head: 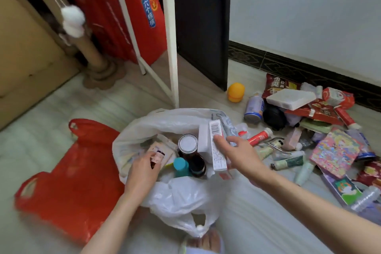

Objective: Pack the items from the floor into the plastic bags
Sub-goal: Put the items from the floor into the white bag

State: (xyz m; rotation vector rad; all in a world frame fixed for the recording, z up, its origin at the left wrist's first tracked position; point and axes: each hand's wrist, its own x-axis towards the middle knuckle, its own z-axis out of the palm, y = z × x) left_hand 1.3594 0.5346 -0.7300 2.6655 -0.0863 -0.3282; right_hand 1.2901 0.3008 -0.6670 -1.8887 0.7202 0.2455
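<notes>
Plastic bags: two counted. One white bag (165,123) stood open on the floor (115,99) in front of the person; one red bag (68,187) lay flat on the floor just left of it.
Left hand (142,173): reached into the left part of the white bag; fingers curled around a small brown bottle (157,158), grasping it.
Right hand (240,156): at the right rim of the white bag; thumb and fingers pinched a tall white carton (218,150) with a barcode at its top, the carton standing upright inside the bag.
Bag contents seen: one dark jar with a silver lid (188,143), one bottle with a teal cap (181,166), one white box (203,142) behind the carton, some flat packets under the left hand; exact count of packets could not be told.
Items on floor: a loose pile right of the bag, near the wall. Counted: one orange round container (236,92), one blue-and-white can (254,107) lying on its side, one white block (290,98), one red tube with a white cap (260,136), one colourful glittery card (336,151), one dark green tube (288,163). Several red snack packets; number uncertain, overlapping.
Background: one red carton (142,12) leaning behind a white metal frame (172,47).
</notes>
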